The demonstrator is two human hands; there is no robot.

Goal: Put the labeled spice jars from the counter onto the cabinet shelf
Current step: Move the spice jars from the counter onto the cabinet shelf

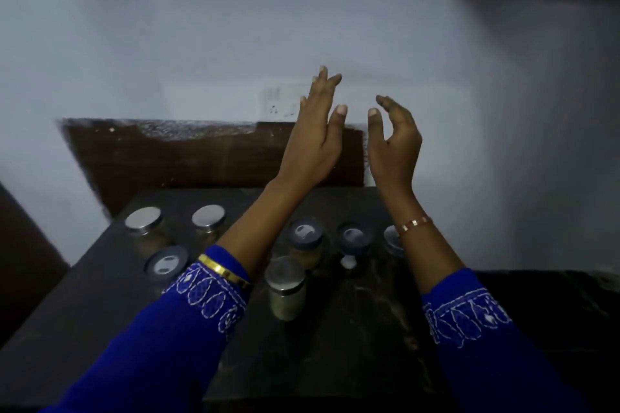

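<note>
Several spice jars stand on the dark counter (335,345). Two have flat silver lids, one (143,220) at the back left and one (208,216) beside it. A jar with a dark shaker lid (166,261) stands in front of them. Nearer the middle are a jar of yellowish powder (305,240), a silver-lidded jar (286,288) and a dark-lidded jar (354,238). Another jar (391,238) is partly hidden behind my right wrist. My left hand (315,131) and my right hand (394,141) are raised above the jars, palms facing each other, fingers apart, holding nothing. No cabinet shelf is visible.
A white wall (201,60) rises behind the counter, with a switch plate (278,106) behind my left hand and a dark brown backsplash (201,157) below it. A small white cap (348,261) lies among the jars. The counter's left edge drops off near the silver-lidded jars.
</note>
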